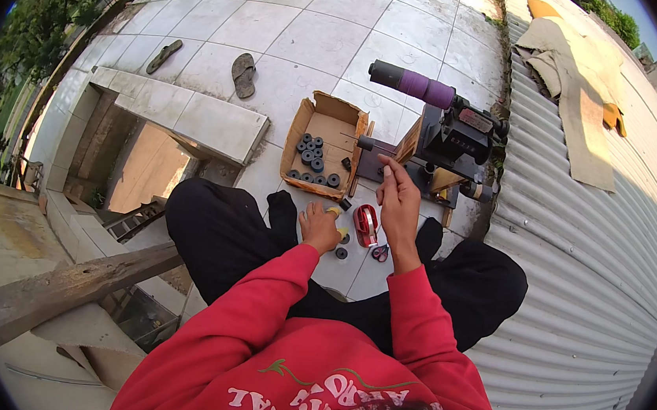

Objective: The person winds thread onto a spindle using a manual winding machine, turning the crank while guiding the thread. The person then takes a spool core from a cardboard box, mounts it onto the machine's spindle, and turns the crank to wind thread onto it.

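Observation:
My left hand [318, 226] is low over the tiles, index finger and thumb apart, with pale yellow patches at the fingertips that I cannot identify. Beside it are a few small dark rolls [341, 253]. My right hand [398, 200] is raised in front of a black winding machine [461, 143], index finger stretched toward its short dark spindle [366, 142]; nothing shows clearly in it. A thick purple roll [427, 88] sits on the machine's upper shaft. Between my hands lie a red tape dispenser [366, 224] and small scissors [380, 253].
An open cardboard box [303, 119] with several dark rolls stands left of the machine. Two sandals [243, 76] rest farther off. On the left, a tiled ledge [217, 127] borders an opening with a drop. Corrugated roofing [560, 259] lines the right, with sacking on it.

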Action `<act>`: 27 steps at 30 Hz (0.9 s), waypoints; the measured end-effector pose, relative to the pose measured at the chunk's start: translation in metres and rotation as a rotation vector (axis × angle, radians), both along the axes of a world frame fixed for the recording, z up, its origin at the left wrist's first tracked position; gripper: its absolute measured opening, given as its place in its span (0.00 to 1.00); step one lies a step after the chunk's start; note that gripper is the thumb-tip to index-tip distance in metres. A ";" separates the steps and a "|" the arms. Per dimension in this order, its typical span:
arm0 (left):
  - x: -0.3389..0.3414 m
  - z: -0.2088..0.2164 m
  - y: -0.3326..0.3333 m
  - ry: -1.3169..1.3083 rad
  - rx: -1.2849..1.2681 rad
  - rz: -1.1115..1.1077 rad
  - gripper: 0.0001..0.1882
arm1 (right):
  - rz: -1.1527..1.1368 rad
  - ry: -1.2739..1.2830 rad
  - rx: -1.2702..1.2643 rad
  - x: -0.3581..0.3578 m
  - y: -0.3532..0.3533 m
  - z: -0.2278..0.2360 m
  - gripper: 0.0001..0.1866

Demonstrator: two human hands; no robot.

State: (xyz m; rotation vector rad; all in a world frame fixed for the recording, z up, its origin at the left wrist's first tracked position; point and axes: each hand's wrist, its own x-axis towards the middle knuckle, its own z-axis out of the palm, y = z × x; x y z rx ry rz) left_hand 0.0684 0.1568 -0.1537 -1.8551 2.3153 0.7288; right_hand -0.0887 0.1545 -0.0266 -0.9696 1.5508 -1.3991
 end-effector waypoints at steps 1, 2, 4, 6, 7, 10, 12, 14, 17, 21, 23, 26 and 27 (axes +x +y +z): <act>0.001 -0.005 -0.009 0.059 -0.161 0.077 0.23 | 0.035 0.058 0.027 0.013 0.013 -0.002 0.16; 0.003 -0.008 -0.028 0.338 -0.231 0.170 0.21 | 0.074 0.114 0.053 0.025 0.026 -0.004 0.15; -0.011 0.017 -0.057 0.623 -0.290 0.248 0.19 | 0.194 0.201 0.154 0.033 0.054 -0.031 0.15; -0.035 0.096 -0.067 1.506 0.550 0.583 0.16 | 0.304 0.353 0.362 0.035 0.081 -0.037 0.14; -0.030 0.097 -0.074 1.507 0.537 0.589 0.16 | 0.314 0.351 0.355 0.039 0.091 -0.042 0.14; -0.025 0.093 -0.079 1.420 0.603 0.342 0.18 | 0.694 0.719 0.490 0.027 0.104 -0.084 0.15; -0.032 0.096 -0.062 1.301 0.480 0.552 0.16 | 1.033 0.869 0.629 -0.001 0.105 -0.114 0.14; -0.037 0.091 -0.039 1.304 0.461 0.549 0.15 | 0.657 0.948 0.640 -0.016 0.071 -0.072 0.17; -0.035 0.085 -0.007 1.161 0.493 0.477 0.13 | 0.032 0.568 0.108 -0.045 0.019 -0.066 0.19; -0.016 0.035 0.016 0.604 0.403 0.182 0.11 | -0.015 -0.548 0.113 -0.021 -0.036 0.032 0.20; -0.004 -0.002 0.018 0.487 0.344 0.086 0.11 | 0.067 -0.430 0.061 -0.025 -0.038 0.022 0.20; 0.006 0.002 -0.004 0.277 0.234 -0.072 0.18 | 0.059 0.039 -0.026 -0.016 -0.023 0.007 0.17; 0.008 0.005 -0.012 0.280 0.069 -0.054 0.22 | 0.098 0.051 0.022 -0.011 -0.009 0.001 0.17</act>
